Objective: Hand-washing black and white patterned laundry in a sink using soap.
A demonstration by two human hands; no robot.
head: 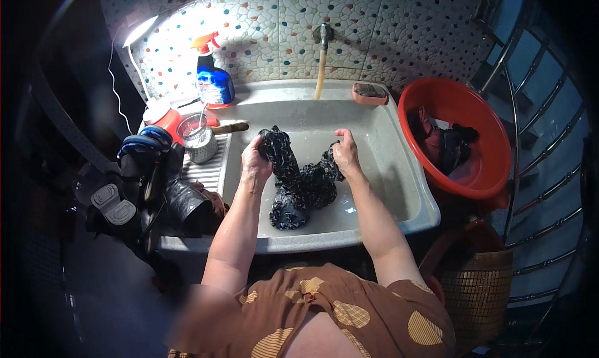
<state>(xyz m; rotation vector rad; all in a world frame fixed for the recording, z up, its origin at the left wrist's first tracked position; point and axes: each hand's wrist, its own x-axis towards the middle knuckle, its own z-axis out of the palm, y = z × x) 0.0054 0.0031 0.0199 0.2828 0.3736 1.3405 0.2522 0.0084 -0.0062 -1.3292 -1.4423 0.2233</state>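
A wet black garment with a pale pattern hangs bunched between my hands over the sink basin. My left hand grips one raised end of the cloth. My right hand holds the other end, its index finger sticking out from the grip. The middle of the garment sags into cloudy water in the basin. Its lower part lies at the water's surface near the front rim. My fingers partly hide the held cloth.
A tap with a hose hangs over the basin's back. Left stand a blue spray bottle, a glass jar, a brush handle and dark bags. Right are a soap dish, a red tub holding clothes and a woven basket.
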